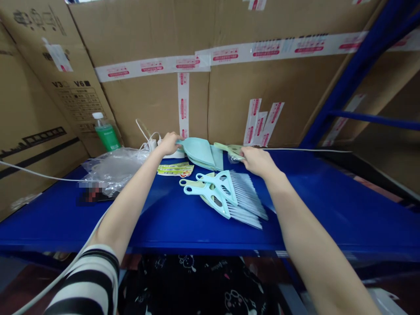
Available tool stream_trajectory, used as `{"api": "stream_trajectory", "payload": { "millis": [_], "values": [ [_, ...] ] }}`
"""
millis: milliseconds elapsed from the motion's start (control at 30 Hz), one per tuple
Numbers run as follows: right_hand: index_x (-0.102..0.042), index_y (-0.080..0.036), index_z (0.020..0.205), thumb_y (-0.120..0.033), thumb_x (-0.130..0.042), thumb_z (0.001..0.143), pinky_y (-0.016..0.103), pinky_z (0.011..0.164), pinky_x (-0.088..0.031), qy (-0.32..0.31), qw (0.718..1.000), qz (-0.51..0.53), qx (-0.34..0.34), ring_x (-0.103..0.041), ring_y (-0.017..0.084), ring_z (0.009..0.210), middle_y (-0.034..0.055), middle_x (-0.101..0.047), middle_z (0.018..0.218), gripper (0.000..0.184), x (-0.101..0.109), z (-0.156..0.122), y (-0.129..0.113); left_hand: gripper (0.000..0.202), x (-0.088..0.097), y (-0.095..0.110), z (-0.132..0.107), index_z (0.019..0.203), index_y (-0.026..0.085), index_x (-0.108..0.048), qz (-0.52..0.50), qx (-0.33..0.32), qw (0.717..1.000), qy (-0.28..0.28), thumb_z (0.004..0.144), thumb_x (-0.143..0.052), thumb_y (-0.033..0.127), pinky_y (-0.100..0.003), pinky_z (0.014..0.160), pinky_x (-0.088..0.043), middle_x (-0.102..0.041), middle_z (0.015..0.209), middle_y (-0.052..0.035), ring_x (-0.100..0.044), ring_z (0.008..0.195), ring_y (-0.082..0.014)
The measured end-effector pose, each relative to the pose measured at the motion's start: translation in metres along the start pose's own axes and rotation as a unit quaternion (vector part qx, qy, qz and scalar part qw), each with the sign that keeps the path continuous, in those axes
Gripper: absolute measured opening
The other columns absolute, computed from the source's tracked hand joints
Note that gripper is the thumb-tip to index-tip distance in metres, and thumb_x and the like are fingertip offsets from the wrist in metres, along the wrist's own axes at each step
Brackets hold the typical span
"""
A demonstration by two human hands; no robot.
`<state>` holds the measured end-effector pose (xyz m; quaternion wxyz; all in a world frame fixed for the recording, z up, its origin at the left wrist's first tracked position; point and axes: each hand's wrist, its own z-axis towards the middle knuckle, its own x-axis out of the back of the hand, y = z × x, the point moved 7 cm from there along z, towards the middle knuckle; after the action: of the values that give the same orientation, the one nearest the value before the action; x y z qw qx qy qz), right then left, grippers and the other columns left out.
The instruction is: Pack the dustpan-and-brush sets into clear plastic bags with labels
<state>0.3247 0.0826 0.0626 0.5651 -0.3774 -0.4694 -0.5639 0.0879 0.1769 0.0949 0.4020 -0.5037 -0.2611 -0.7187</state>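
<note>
My left hand (169, 143) grips the left rim of a stack of mint-green dustpans (201, 153) lying at the back of the blue shelf (328, 205). My right hand (257, 161) is closed on the pale green handle (229, 149) at the stack's right end. In front of the dustpans lie several small mint-green brushes (226, 192), handles to the left and white bristles fanned to the right. A yellow printed card (175, 169) rests flat beside them.
Clear plastic bags (113, 170) are heaped at the left. A green bottle (105, 132) with a white cap stands behind them. A white power strip (154, 143) and cords sit by my left hand. Taped cardboard boxes (229, 87) wall the back; a blue rack post (354, 74) slants right.
</note>
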Motion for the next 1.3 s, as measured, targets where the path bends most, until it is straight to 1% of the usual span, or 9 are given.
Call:
{"api": "stream_trajectory", "payload": {
  "millis": [167, 333, 433, 533, 667, 767, 867, 1133, 1300],
  "values": [
    [-0.060, -0.017, 0.099, -0.013, -0.049, 0.087, 0.032, 0.070, -0.045, 0.018, 1.000, 0.012, -0.018, -0.065, 0.028, 0.097, 0.0160, -0.067, 0.106, 0.017, 0.002, -0.001, 0.000, 0.039, -0.015, 0.023, 0.012, 0.121, 0.015, -0.063, 0.014, -0.021, 0.999, -0.022, 0.085, -0.050, 0.011, -0.041, 0.101, -0.041, -0.064, 0.116, -0.0129, -0.056, 0.113, -0.0263],
    [-0.060, -0.018, 0.095, -0.012, -0.052, 0.086, 0.031, 0.067, -0.044, 0.021, 0.999, 0.023, -0.020, -0.065, 0.027, 0.094, 0.0143, -0.068, 0.104, 0.014, 0.002, -0.001, -0.006, 0.042, -0.032, 0.050, 0.022, 0.123, 0.022, -0.063, 0.035, -0.042, 0.997, -0.052, 0.087, -0.046, 0.009, -0.037, 0.098, -0.043, -0.064, 0.119, -0.0085, -0.054, 0.116, -0.0243],
    [-0.060, -0.018, 0.095, -0.011, -0.052, 0.085, 0.030, 0.066, -0.043, 0.021, 0.999, 0.027, -0.020, -0.065, 0.027, 0.095, 0.0136, -0.068, 0.104, 0.015, 0.003, -0.001, -0.006, 0.047, -0.038, 0.055, 0.022, 0.120, 0.027, -0.065, 0.053, -0.039, 0.996, -0.068, 0.085, -0.043, 0.004, -0.037, 0.096, -0.043, -0.064, 0.122, -0.0066, -0.053, 0.117, -0.0243],
    [-0.060, -0.018, 0.097, -0.011, -0.052, 0.086, 0.030, 0.065, -0.043, 0.022, 0.999, 0.030, -0.019, -0.065, 0.027, 0.095, 0.0139, -0.068, 0.104, 0.016, 0.004, -0.002, -0.007, 0.052, -0.035, 0.052, 0.018, 0.121, 0.027, -0.065, 0.073, -0.024, 0.995, -0.070, 0.083, -0.040, 0.000, -0.039, 0.099, -0.041, -0.062, 0.125, -0.0071, -0.052, 0.119, -0.0249],
    [-0.060, -0.018, 0.098, -0.012, -0.052, 0.086, 0.031, 0.065, -0.042, 0.035, 0.998, 0.042, 0.004, -0.064, 0.028, 0.095, 0.0136, -0.067, 0.102, 0.016, 0.005, -0.003, -0.016, 0.050, -0.028, 0.042, 0.013, 0.120, 0.022, -0.065, 0.098, 0.001, 0.993, -0.070, 0.084, -0.037, 0.001, -0.044, 0.099, -0.040, -0.062, 0.125, -0.0115, -0.051, 0.120, -0.0277],
    [-0.061, -0.018, 0.096, -0.012, -0.052, 0.086, 0.030, 0.064, -0.040, 0.036, 0.998, 0.051, 0.029, -0.064, 0.027, 0.095, 0.0127, -0.067, 0.101, 0.015, 0.004, -0.002, -0.025, 0.049, -0.027, 0.041, 0.009, 0.122, 0.021, -0.064, 0.109, 0.008, 0.992, -0.071, 0.085, -0.038, 0.002, -0.042, 0.100, -0.041, -0.061, 0.125, -0.0124, -0.051, 0.121, -0.0266],
    [-0.061, -0.018, 0.095, -0.011, -0.054, 0.085, 0.029, 0.063, -0.039, 0.033, 0.996, 0.060, 0.052, -0.064, 0.025, 0.093, 0.0109, -0.068, 0.099, 0.014, 0.001, -0.002, -0.033, 0.048, -0.029, 0.045, 0.006, 0.125, 0.022, -0.061, 0.114, 0.006, 0.991, -0.067, 0.085, -0.040, 0.004, -0.041, 0.105, -0.038, -0.058, 0.130, -0.0117, -0.050, 0.125, -0.0246],
    [-0.060, -0.019, 0.093, -0.011, -0.057, 0.084, 0.028, 0.063, -0.039, 0.036, 0.994, 0.065, 0.075, -0.063, 0.023, 0.089, 0.0094, -0.068, 0.095, 0.013, -0.001, -0.002, -0.039, 0.053, -0.025, 0.055, -0.001, 0.130, 0.019, -0.055, 0.113, 0.013, 0.993, -0.042, 0.083, -0.038, 0.002, -0.048, 0.110, -0.031, -0.051, 0.140, -0.0123, -0.044, 0.132, -0.0262],
    [-0.059, -0.019, 0.093, -0.009, -0.053, 0.084, 0.029, 0.064, -0.041, 0.066, 0.991, 0.069, 0.089, -0.062, 0.025, 0.093, 0.0114, -0.066, 0.099, 0.015, 0.006, -0.003, -0.041, 0.051, -0.016, 0.077, -0.012, 0.136, 0.017, -0.047, 0.100, -0.018, 0.994, -0.032, 0.087, -0.038, 0.009, -0.039, 0.104, -0.039, -0.056, 0.134, -0.0114, -0.049, 0.126, -0.0237]
  ]
}}
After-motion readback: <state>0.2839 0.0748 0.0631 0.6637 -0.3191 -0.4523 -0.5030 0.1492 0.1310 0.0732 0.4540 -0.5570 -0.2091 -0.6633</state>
